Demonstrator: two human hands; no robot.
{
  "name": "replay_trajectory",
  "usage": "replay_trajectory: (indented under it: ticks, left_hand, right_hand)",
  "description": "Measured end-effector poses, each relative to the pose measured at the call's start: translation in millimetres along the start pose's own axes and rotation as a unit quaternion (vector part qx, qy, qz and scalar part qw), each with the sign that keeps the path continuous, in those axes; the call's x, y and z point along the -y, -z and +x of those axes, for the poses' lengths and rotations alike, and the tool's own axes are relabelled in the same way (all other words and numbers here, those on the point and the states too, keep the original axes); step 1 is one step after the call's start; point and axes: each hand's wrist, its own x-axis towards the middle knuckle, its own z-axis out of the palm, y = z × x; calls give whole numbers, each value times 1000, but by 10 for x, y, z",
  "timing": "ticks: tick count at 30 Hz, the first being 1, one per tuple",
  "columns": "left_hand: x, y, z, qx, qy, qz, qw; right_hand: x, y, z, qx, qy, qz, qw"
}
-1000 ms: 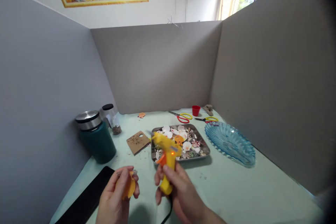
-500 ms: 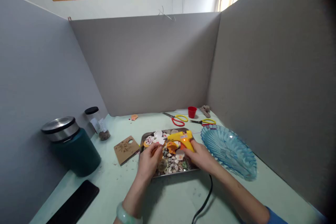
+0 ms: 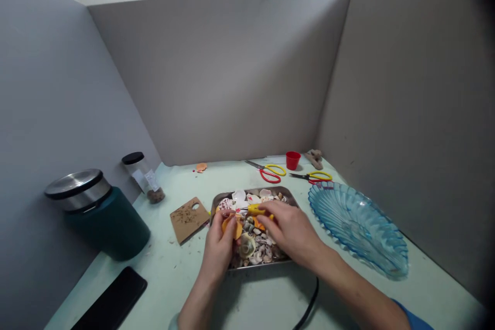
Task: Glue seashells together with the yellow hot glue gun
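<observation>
A metal tray (image 3: 216,200) full of seashells sits in the middle of the pale green table. My left hand (image 3: 221,247) is over the tray's left side, fingers closed on an orange shell (image 3: 232,228). My right hand (image 3: 290,233) is over the tray's right side, wrapped round a yellow glue gun (image 3: 258,210). The gun's nozzle points left toward the orange shell. Its black cord (image 3: 309,305) trails toward me.
A blue glass shell-shaped dish (image 3: 358,227) lies right of the tray. A dark green canister (image 3: 100,216), a small jar (image 3: 145,178), a cardboard piece (image 3: 189,219) and a black phone (image 3: 112,301) are on the left. Two scissors (image 3: 270,171) and a red cup (image 3: 293,160) sit at the back. Grey partitions enclose the desk.
Both hands moved forward from near me to over the tray, carrying the shell and the glue gun. The gun has tilted so my hand now covers most of it.
</observation>
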Motion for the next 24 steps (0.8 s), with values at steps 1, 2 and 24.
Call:
replay_trajectory:
  ticks: [1,2,24]
  left_hand:
    - [-1,-3,1,6,0,-5,1000]
    - [-1,-3,3,10,-2,-9,1000]
    - [-6,26,41,26,-27,11,999]
  right_hand:
    - [53,-45,35,5,34,41,999]
    - [101,-104,66,4,54,64,997]
    - [128,-533,-22,-103,50,173,978]
